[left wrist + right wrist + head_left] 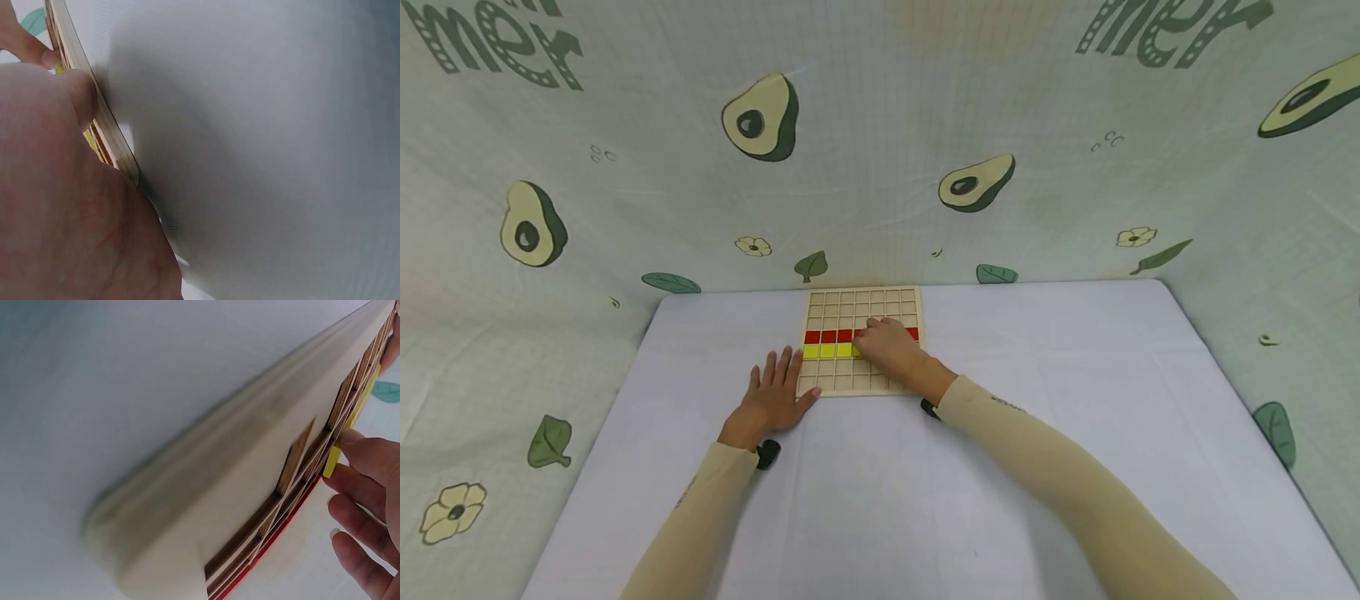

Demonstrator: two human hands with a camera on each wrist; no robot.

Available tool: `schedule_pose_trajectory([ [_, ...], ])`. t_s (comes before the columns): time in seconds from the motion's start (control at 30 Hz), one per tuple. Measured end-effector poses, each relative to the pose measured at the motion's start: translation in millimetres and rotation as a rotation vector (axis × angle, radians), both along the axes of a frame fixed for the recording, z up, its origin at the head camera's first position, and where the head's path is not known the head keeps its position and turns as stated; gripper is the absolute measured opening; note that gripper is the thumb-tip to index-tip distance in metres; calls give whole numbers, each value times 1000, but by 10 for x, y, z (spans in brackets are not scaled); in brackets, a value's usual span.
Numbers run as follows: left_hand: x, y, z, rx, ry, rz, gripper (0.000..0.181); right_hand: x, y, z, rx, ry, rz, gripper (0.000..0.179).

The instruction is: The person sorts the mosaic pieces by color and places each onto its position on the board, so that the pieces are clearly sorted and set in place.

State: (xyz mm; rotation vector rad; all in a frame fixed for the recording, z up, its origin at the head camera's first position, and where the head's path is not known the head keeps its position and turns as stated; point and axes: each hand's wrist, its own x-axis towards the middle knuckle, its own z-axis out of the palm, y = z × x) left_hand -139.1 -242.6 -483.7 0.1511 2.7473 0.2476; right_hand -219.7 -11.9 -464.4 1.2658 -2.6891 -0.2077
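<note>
A wooden grid board lies near the far edge of the table, with a row of red tiles across it. Nearer me, yellow tiles fill the left part of another row. My left hand rests with fingers spread at the board's near left corner, its thumb touching the near edge. Over the middle of the board is my right hand, covering parts of both rows. In the right wrist view its thumb and index finger pinch a yellow tile just at the grid; the other fingers are bent.
A white cloth covers the table. Behind it and at the sides hangs a pale curtain printed with avocados and leaves. The board's far edge lies close to the curtain. A dark wrist device is on the left wrist.
</note>
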Motion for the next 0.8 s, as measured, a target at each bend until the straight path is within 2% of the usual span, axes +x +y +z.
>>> schedule_pose_trajectory([
  [0.2,16,13,47,3,-7,-1,88,8,12,10,-3,-21,-15,17],
  [0.4,4,-5,-6,5,6,-3,87,31,45,2,-42,-31,-20,16],
  [0.53,-12,-20,-49,2,7,-3,88,58,90,-3,-85,-30,8,15],
  [0.8,-33,-32,-72,10,-3,-1,89,100,163,3,-63,-9,55,11],
])
